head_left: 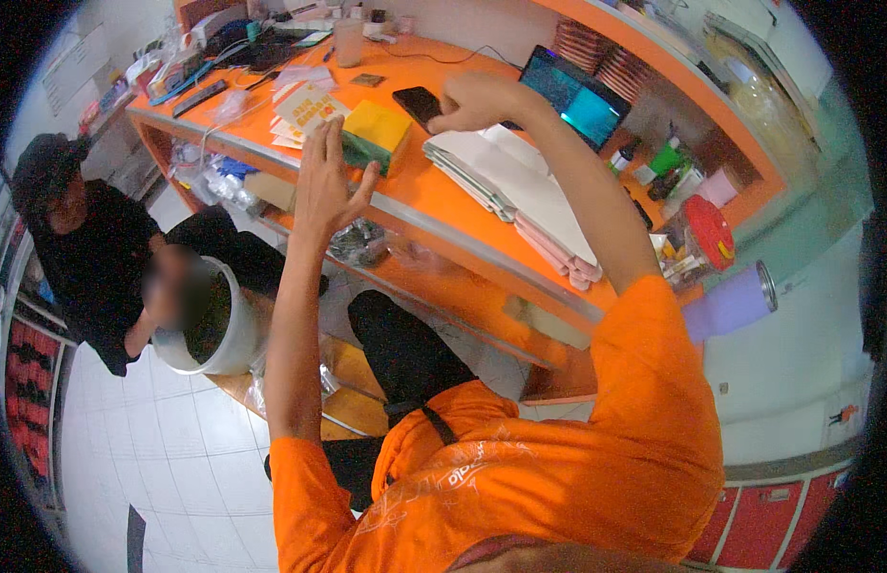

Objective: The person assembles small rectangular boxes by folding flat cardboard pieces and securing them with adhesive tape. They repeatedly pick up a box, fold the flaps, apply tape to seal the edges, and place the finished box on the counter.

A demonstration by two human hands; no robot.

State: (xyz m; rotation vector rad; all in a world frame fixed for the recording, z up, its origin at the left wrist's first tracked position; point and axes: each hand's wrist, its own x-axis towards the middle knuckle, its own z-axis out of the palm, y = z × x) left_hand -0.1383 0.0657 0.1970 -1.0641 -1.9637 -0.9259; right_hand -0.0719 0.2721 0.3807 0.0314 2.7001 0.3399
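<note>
My left hand (pixel 331 181) is open over the front edge of the orange desk, fingers stretched out and thumb apart. Just right of its fingers sits a yellow-topped block with a green side (pixel 379 129); I cannot tell whether they touch. Left of it lie printed cards (pixel 305 110). Farther right, my right hand (pixel 477 100) has its fingers curled at the right end of a black phone (pixel 415 103); anything inside them is hidden. In front of that hand lies a stack of white paper (pixel 520 177) with green and pink layers.
A laptop (pixel 577 95) stands at the back right. A red-lidded jar (pixel 706 234) and a purple tumbler (pixel 735 301) stand at the desk's right end. A clear cup (pixel 348 43) is at the back. At left, a person in black (pixel 90 229) reaches into a white bucket (pixel 238 334).
</note>
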